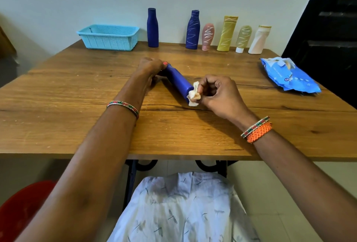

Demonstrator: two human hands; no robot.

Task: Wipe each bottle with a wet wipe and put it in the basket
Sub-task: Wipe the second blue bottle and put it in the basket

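Note:
A blue bottle (178,80) is tilted low over the middle of the wooden table (77,118). My left hand (149,67) grips its far end. My right hand (216,94) pinches a crumpled white wet wipe (193,94) against the bottle's near end. A light blue basket (108,37) stands at the back left; nothing shows inside it. Along the back edge stand a plain blue bottle (152,27) and several bottles with white scribble marks: blue (192,30), pink (207,36), yellow (227,33), pale green (243,38) and white (259,39).
A blue pack of wet wipes (289,75) lies open at the right edge of the table. A wall runs behind the bottles. A red object (21,205) sits on the floor at lower left. Black metal table legs (131,181) stand below the near edge.

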